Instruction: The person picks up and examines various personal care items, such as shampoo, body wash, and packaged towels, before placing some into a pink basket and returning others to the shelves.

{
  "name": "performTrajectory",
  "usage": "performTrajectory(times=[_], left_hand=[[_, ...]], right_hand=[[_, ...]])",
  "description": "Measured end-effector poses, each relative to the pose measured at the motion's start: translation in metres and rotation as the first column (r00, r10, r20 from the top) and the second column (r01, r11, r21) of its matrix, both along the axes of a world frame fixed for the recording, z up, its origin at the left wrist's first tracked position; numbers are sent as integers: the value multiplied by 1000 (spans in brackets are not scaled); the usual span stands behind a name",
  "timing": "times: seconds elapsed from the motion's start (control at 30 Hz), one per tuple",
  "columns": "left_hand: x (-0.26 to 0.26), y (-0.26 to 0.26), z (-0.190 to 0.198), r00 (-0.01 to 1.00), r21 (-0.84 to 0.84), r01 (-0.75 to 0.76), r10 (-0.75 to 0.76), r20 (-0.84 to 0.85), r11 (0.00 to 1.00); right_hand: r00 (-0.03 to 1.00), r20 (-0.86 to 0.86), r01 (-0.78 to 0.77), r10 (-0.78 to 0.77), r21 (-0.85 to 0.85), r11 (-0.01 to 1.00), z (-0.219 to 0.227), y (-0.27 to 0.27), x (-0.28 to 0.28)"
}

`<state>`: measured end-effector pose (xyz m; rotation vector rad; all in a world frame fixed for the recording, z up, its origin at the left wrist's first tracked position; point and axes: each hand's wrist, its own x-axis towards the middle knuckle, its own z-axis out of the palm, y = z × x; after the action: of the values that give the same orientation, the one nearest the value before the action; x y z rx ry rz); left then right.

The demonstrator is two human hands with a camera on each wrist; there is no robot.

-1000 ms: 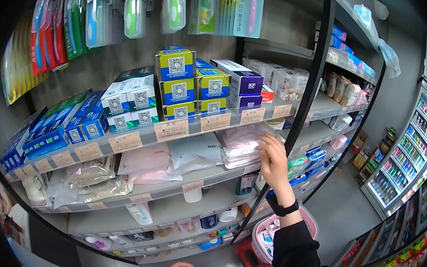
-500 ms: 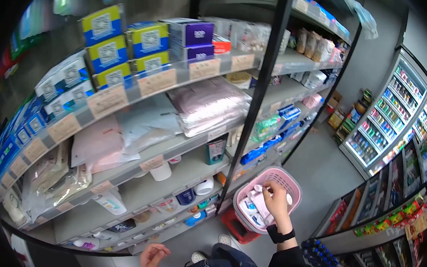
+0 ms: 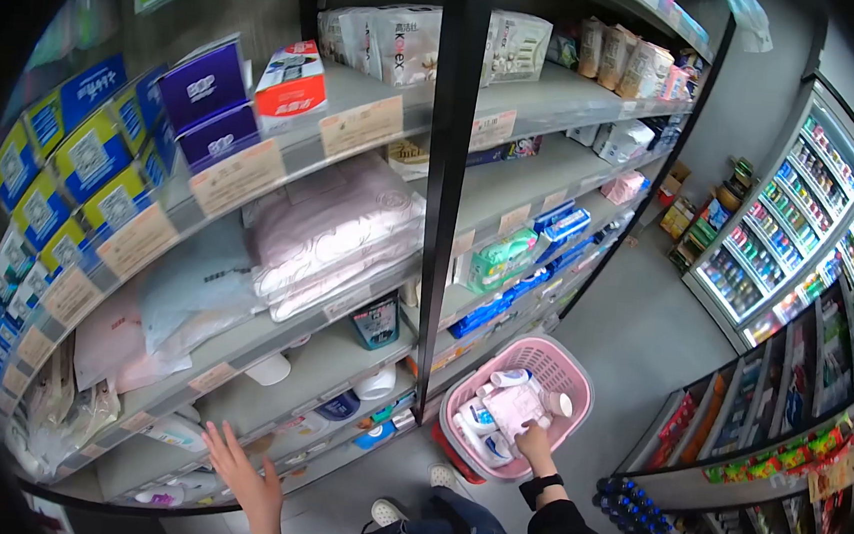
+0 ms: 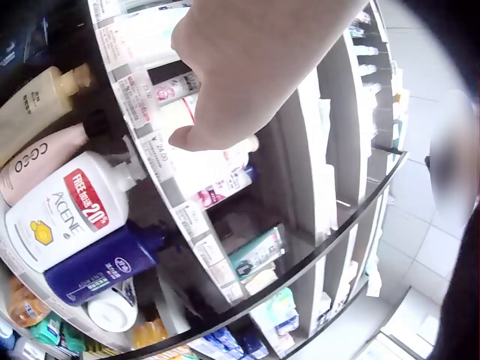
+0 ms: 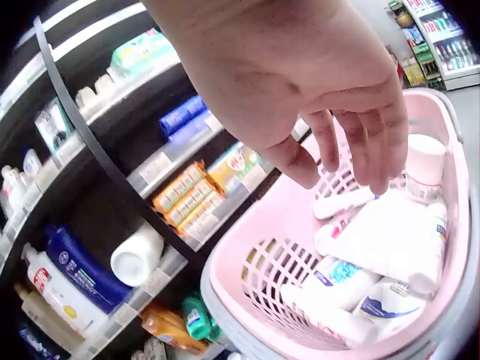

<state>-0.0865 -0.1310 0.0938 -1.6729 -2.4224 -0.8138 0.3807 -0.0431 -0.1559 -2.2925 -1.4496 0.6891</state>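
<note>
My right hand (image 3: 535, 448) is over the pink plastic basket (image 3: 579, 374), its fingers pointing down and loosely bent, thumb apart. Just under the fingertips in the head view lies a pale pink packet (image 3: 513, 411), which looks overexposed white in the right wrist view. Around the packet in the basket are several white bottles and tubes, including a white jar (image 5: 426, 161) with a ribbed cap. My left hand (image 3: 248, 479) holds nothing; its fingers are spread in front of the lower shelves. In the left wrist view this hand overlaps a price-tagged shelf edge (image 4: 161, 154).
A stack of pink bagged packets (image 3: 341, 210) lies on the middle shelf, beside a grey-blue one (image 3: 196, 269). A black shelf post (image 3: 452, 169) stands between the shelf sections. A red stool or basket (image 3: 462, 463) shows under the pink basket. Another shelf (image 3: 773, 465) lines the right side.
My right hand has moved from the pink packets on the shelf down to the basket, where a pink packet now lies. My left hand has risen and spread its fingers. The view has turned right.
</note>
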Motion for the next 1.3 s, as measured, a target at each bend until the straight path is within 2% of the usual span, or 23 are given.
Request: performTrajectory(times=[0.07, 0.13, 0.17, 0.2, 0.23, 0.27, 0.3, 0.33, 0.37, 0.43, 0.47, 0.5, 0.53, 0.57, 0.63, 0.67, 0.77, 0.9, 0.93, 1.03, 1.23, 1.27, 1.3], left_hand=[[-1, 14, -19, 997, -44, -72, 71, -31, 996], [-5, 21, -41, 994, -140, -104, 100, -35, 985], [-2, 24, -41, 989, -124, -142, 137, -46, 982], [2, 28, -40, 983, -147, -180, 175, -50, 973], [6, 30, -40, 976, -171, -219, 213, -53, 961], [7, 31, -42, 966, -157, -259, 252, -62, 953], [6, 32, -45, 969, -159, -245, 236, -72, 956], [5, 33, -46, 972, -165, -229, 218, -84, 959], [7, 35, -45, 964, -158, -261, 248, -98, 952], [11, 38, -42, 967, -176, -250, 238, -88, 952], [10, 38, -44, 967, -180, -248, 234, -98, 952], [11, 38, -43, 963, -181, -262, 246, -110, 948], [13, 39, -42, 963, -187, -265, 249, -104, 946], [15, 41, -41, 964, -193, -264, 250, -96, 945], [14, 43, -43, 961, -196, -273, 258, -97, 942], [15, 44, -44, 960, -195, -277, 264, -93, 941], [17, 47, -43, 957, -189, -288, 275, -96, 939], [19, 47, -41, 958, -194, -283, 269, -98, 939], [18, 46, -42, 958, -186, -284, 270, -97, 941], [18, 44, -45, 961, -170, -272, 258, -98, 947], [15, 43, -47, 965, -124, -259, 251, -76, 958], [14, 43, -48, 965, -121, -261, 253, -74, 958], [12, 42, -49, 964, -120, -264, 256, -72, 957]], right_hand=[[997, -56, -60, 58, -41, 997, -17, 13, 1], [986, -100, -133, 136, 37, 990, -72, 25, 12], [990, -100, -100, 97, -23, 995, -98, 34, 14], [980, -175, -122, 97, -136, 983, -134, 45, 24], [894, -444, -167, 52, -225, 960, -141, 54, 28], [708, -637, 28, -305, -406, 913, -163, 61, 20], [367, -757, 72, -540, -556, 828, -144, 69, 23], [499, -799, 3, -336, -385, 923, -138, 66, 20], [626, -780, -306, 4, -241, 921, -141, 72, 27], [706, -677, -55, -206, -343, 938, -145, 74, 12], [701, -686, -76, -197, -346, 935, -221, 51, 39], [154, -832, 235, -533, -493, 838, -275, 49, 56], [-488, -684, 368, -542, -724, 583, -300, 80, 36], [-489, -679, 361, -547, -729, 582, -324, 79, 32], [-616, -649, 419, -446, -749, 513, -355, 73, 29], [-670, -634, 447, -386, -760, 473, -356, 69, 31], [-609, -677, 496, -413, -732, 467, -352, 70, 31], [-468, -755, 590, -459, -654, 474, -321, 80, 26], [-468, -757, 597, -456, -651, 469, -313, 72, 25], [-426, -801, 609, -422, -598, 521, -283, 60, 40], [-321, -892, 633, -317, -451, 630, -198, 74, 91], [-391, -876, 618, -283, -477, 625, -181, 68, 96], [-401, -856, 631, -326, -516, 579, -155, 60, 94]])
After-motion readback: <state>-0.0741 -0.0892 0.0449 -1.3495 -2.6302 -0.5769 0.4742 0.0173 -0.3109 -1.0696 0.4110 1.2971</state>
